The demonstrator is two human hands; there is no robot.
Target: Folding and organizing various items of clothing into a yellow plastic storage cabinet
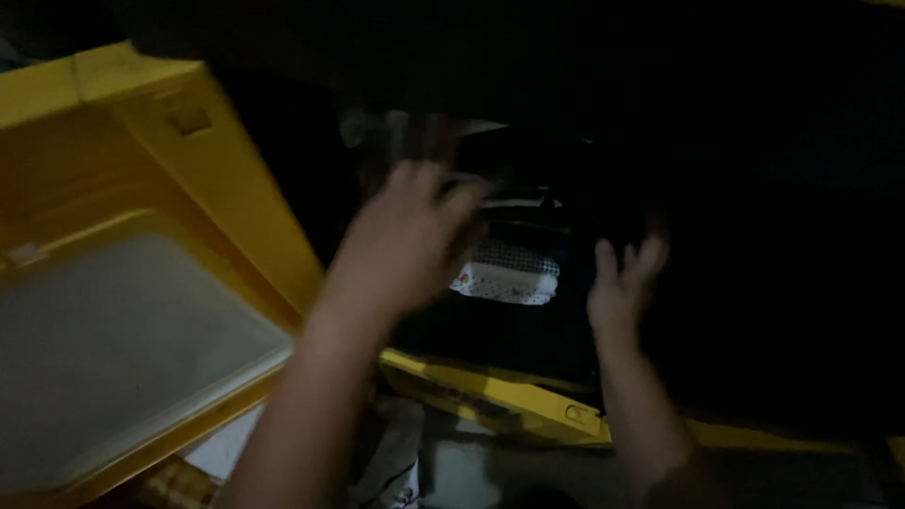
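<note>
Two hands reach into a dark yellow box

The left hand (410,236) and right hand (622,283) hover, fingers spread, over dark clothes (528,325) and a white dotted cloth (507,275), possibly touching them; the box's yellow lid (141,170) stands open at left.

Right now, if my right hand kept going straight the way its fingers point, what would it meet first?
Most likely the dark folded clothes in the yellow box, just ahead of the right hand; depth is unclear in this dim picture.
</note>
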